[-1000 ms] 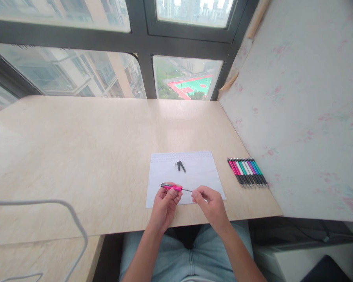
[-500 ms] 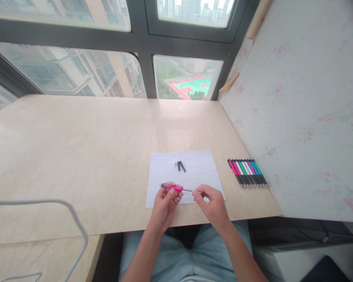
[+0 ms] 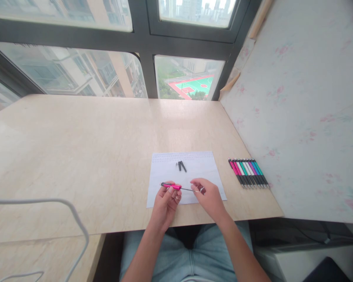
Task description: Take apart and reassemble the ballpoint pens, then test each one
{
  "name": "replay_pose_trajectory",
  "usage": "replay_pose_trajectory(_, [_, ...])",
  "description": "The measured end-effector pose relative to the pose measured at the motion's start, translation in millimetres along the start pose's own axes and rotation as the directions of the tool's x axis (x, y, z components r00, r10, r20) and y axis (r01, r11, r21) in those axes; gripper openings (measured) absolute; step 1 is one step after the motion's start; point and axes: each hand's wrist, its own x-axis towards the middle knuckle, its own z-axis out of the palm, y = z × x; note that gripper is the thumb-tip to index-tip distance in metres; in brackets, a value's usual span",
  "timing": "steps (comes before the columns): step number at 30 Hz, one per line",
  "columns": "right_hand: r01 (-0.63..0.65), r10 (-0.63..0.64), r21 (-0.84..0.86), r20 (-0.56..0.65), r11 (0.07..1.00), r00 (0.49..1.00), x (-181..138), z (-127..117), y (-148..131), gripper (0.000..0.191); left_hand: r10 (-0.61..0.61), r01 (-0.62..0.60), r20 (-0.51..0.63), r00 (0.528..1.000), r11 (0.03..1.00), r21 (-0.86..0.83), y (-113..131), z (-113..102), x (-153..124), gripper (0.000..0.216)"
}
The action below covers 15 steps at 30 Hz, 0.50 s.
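Your left hand pinches the pink barrel over the paper; the thin refill projects rightward. Your right hand's grip on it cannot be told — keep both parts aligned, unforced.

A pale table by a window, high above a sports court.
Dark window frames cross the far side; through the panes show an apartment building at left, and at right hazy towers above a green-and-red sports court. A wall with pink flowered paper borders the marbled table on the right. A grey cable loops across the near left corner.
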Motion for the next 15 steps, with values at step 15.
replay_pose_trajectory(15, [0.031,0.037,-0.489,0.129,0.872,0.991,64,19,2,0.028,-0.011,0.011,0.005,1.000,1.000,0.019,-3,-3,1,0.024])
